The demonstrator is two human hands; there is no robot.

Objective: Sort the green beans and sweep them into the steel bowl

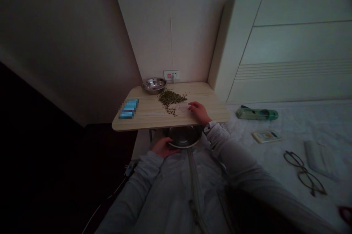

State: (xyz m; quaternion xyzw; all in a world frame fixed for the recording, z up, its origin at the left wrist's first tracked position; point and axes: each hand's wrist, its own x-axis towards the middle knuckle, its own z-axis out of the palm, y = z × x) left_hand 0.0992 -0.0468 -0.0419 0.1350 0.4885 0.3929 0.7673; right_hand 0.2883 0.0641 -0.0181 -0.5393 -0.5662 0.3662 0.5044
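My left hand (165, 148) grips the left rim of a metal bowl (184, 137) below the front edge of the small wooden table (148, 118). Above the tabletop, my right hand (199, 112) pinches a pale, flat, card-like piece (182, 108), whose exact kind is too dim to tell. That piece lies low on the wood, at the near right edge of a spread of small dark green bits (172, 97), which look like dried leaves or seeds. Some bits are scattered toward the front.
A second metal bowl (154, 86) stands at the table's back left, near a wall socket (171, 75). A blurred blue-screened device (129, 108) lies at left. On the bed are a green bottle (257, 113), a phone (266, 136), eyeglasses (304, 171) and a grey case (320, 158).
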